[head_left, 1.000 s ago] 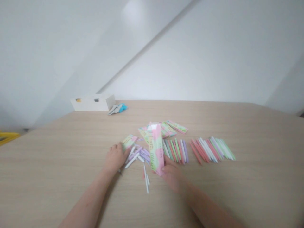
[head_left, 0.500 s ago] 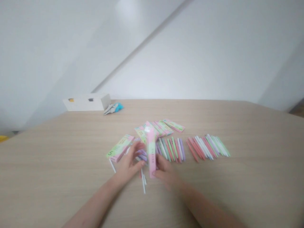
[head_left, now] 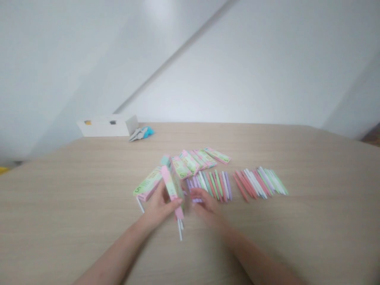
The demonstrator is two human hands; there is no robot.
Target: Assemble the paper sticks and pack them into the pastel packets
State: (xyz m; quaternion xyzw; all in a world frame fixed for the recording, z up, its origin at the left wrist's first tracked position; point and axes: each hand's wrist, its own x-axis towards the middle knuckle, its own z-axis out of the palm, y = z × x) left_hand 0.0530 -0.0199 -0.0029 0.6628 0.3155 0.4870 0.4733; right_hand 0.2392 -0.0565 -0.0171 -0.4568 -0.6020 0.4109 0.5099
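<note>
A pink and green box (head_left: 170, 184) is gripped by my left hand (head_left: 160, 204), its thumb on the side facing me. Close to its right, my right hand (head_left: 208, 206) has its fingers curled beside some purple pens; blur hides whether it holds anything. Another box (head_left: 149, 184) lies left of my left hand. Behind the hands, several like boxes (head_left: 190, 161) overlap in a row. Pens in mixed colours (head_left: 218, 186) lie right of the held box, and a second group of pens (head_left: 258, 183) lies farther right. White sticks (head_left: 179, 229) show below the held box.
A white box with cut-outs (head_left: 107, 126) stands at the back left of the wooden table (head_left: 297, 237). Beside it lies a crumpled grey and blue item (head_left: 142, 133). A pale wall rises behind the table.
The box has passed from my right hand to my left, moved left and tilted. My right hand has come away from it, and my left hand has closed on it.
</note>
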